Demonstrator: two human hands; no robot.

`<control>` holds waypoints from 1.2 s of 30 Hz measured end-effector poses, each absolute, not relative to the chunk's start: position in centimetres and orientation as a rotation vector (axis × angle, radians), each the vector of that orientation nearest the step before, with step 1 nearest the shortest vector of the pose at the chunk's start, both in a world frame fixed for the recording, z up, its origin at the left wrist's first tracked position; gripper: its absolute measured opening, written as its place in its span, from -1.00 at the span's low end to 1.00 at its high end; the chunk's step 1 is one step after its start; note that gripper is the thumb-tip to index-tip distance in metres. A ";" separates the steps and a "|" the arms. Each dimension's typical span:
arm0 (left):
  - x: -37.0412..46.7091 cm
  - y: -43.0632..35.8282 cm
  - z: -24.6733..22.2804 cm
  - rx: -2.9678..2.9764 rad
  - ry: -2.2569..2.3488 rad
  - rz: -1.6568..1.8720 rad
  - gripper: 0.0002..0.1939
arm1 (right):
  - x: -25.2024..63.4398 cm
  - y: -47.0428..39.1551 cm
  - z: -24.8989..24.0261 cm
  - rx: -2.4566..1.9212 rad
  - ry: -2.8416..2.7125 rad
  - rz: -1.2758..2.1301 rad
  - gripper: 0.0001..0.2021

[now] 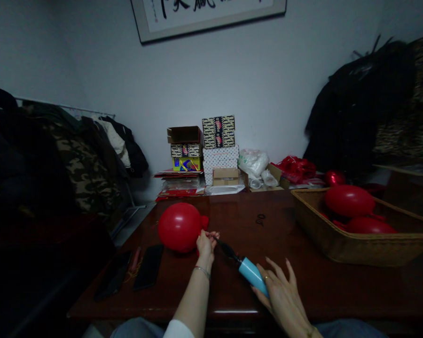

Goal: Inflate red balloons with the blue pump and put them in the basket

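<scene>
An inflated red balloon (180, 227) is at the left of the brown table. My left hand (206, 243) pinches its neck, at the right side of the balloon, where the thin dark tip of a pump meets it. The pump (254, 276) has a light blue body and a dark front part, and it slants down to the right. Against the blue body rests my right hand (280, 293), thumb beneath it and fingers spread and lifted. Some red material shows just behind the balloon's neck.
A wicker basket (356, 249) with red balloons (349, 200) stands on the right. Two dark phones (148, 266) lie at the left edge. Small black scissors (260, 219) lie mid-table. Stacked boxes (218, 132) and plastic bags (254, 163) are beyond the far edge.
</scene>
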State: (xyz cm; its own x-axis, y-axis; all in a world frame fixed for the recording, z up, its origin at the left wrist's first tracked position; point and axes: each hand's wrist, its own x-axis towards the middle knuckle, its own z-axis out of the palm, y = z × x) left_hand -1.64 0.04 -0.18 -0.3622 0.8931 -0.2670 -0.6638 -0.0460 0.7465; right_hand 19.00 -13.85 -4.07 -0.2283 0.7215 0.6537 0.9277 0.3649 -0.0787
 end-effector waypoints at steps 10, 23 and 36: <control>-2.2 -0.9 -1.1 0.369 0.997 1.571 -0.73 | 25.5 -10.8 -6.3 -1.789 -1.917 -0.572 -0.54; -2.4 -1.8 -2.5 0.496 1.030 1.469 -0.72 | 29.0 -8.4 -7.7 -2.118 -1.919 -0.589 -0.57; -2.5 -2.2 -2.6 0.526 1.047 1.443 -0.74 | 29.2 -7.2 -7.6 -2.193 -1.839 -0.621 -0.39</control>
